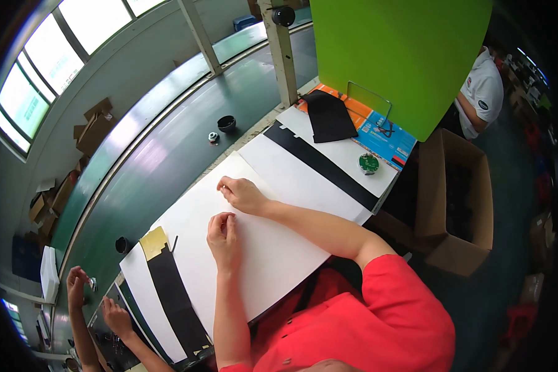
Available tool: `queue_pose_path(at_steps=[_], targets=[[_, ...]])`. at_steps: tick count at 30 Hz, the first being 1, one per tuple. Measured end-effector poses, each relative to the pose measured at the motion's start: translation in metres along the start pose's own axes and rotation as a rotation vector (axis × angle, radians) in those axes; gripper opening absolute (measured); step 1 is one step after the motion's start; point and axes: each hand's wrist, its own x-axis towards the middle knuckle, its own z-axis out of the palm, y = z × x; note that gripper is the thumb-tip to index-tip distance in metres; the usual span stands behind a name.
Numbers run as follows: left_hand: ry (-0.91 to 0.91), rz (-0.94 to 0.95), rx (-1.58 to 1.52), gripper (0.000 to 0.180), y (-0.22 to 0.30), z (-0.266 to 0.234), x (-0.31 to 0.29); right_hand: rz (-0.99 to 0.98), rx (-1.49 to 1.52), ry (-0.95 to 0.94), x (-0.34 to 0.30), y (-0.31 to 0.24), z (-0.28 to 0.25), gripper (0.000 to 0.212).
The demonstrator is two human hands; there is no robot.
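My left hand point(225, 240) is over the white work board point(279, 254), its fingers curled and pressed together. Just beyond it, my right hand point(244, 195) is closed in a pinch, reaching in from the right. Whatever either hand holds is too small or hidden to make out. The two hands are close but apart. A thin black stick point(175, 243) lies left of my left hand. Past my right hand, on the green conveyor belt point(186, 136), stand a black cup-shaped housing point(227, 124) and a small white-and-metal part point(213, 137).
Black strips point(170, 294) cross the board, one ending in yellow tape point(154, 242). A round green circuit board point(368, 163) and a black cloth point(330, 116) lie right. Beside them are a green panel point(403, 56) and an open carton point(456, 204). A co-worker's hands point(116, 316) work lower left.
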Motion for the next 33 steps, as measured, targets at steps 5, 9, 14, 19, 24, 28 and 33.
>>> queue_pose_path(at_steps=[5,9,14,19,24,28,33], targets=[[-0.006,-0.012,0.012,0.013,-0.002,-0.002,-0.001,-0.015,-0.021,0.006,0.000,0.000,0.003,0.018],[-0.023,0.020,0.033,0.012,-0.001,-0.002,0.001,-0.018,-0.036,-0.007,0.000,0.001,0.002,0.018],[-0.017,0.043,0.055,0.012,0.001,-0.001,0.001,-0.077,-0.038,0.027,0.002,0.006,0.005,0.016],[0.007,0.061,0.070,0.012,-0.004,0.001,0.000,-0.114,-0.068,0.032,0.003,0.014,0.011,0.016],[0.002,0.125,0.058,0.010,-0.008,0.004,-0.002,-0.116,-0.094,0.039,0.002,0.019,0.013,0.018],[0.020,0.131,0.059,0.010,-0.013,0.002,-0.002,-0.132,-0.096,0.017,0.002,0.015,0.013,0.018],[0.019,0.141,0.126,0.009,-0.013,0.000,-0.001,-0.113,-0.085,0.019,-0.001,0.008,0.009,0.015]])
